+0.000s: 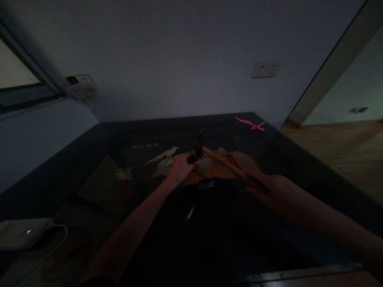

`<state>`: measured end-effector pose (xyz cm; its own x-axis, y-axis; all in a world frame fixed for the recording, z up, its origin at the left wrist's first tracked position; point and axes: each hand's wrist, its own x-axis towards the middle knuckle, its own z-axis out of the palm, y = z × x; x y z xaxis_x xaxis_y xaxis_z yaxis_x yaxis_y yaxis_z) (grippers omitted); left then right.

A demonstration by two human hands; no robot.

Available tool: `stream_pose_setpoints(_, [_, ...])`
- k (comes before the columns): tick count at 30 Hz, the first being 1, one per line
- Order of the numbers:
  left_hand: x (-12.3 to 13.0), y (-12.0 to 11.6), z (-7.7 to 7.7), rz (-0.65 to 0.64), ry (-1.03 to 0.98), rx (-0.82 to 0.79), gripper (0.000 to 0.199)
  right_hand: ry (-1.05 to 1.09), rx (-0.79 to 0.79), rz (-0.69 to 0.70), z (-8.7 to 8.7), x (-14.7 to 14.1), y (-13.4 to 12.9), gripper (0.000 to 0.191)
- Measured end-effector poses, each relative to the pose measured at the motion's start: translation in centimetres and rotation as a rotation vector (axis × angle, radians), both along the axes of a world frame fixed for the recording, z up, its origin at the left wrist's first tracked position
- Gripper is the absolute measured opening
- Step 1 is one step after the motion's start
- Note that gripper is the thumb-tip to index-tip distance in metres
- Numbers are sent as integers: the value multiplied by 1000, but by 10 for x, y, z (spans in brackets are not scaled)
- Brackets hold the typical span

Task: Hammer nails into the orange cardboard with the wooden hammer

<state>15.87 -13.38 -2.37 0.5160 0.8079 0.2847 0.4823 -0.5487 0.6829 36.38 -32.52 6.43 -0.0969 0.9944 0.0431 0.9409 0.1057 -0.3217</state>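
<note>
Near the middle of the dark glossy table (125, 135), my left hand (182, 165) is closed on a small dark object (200, 144) that stands upright; the dim light hides what it is. My right hand (269, 183) is wrapped round a long wooden stick (224, 161), which slants up to the left. Its far tip reaches the dark object. Below and behind the stick lies a speckled orange and tan package (208, 169) with a red patch and a blue label. The stick partly covers this package.
A pink ribbon (254, 126) lies at the table's back right. A white device (25, 233) with a cable is at the lower left. Sockets (265, 69) are on the wall behind, others (85, 81) in the left corner. Wooden floor (344, 143) shows at right.
</note>
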Motion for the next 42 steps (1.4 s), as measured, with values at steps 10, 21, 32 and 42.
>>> stream_pose_setpoints(10, [0, 0, 2, 10, 11, -11, 12, 0, 1, -5, -5, -1, 0, 27])
stream_pose_setpoints(21, [0, -1, 2, 7, 22, -4, 11, 3, 23, -4, -6, 2, -2, 23])
stream_pose_setpoints(32, [0, 0, 0, -9, -5, -3, 10, 0, -32, -20, -2, 2, -1, 31])
stream_pose_setpoints(42, [1, -3, 3, -5, -14, -19, 9, 2, 3, -15, -2, 1, -3, 24])
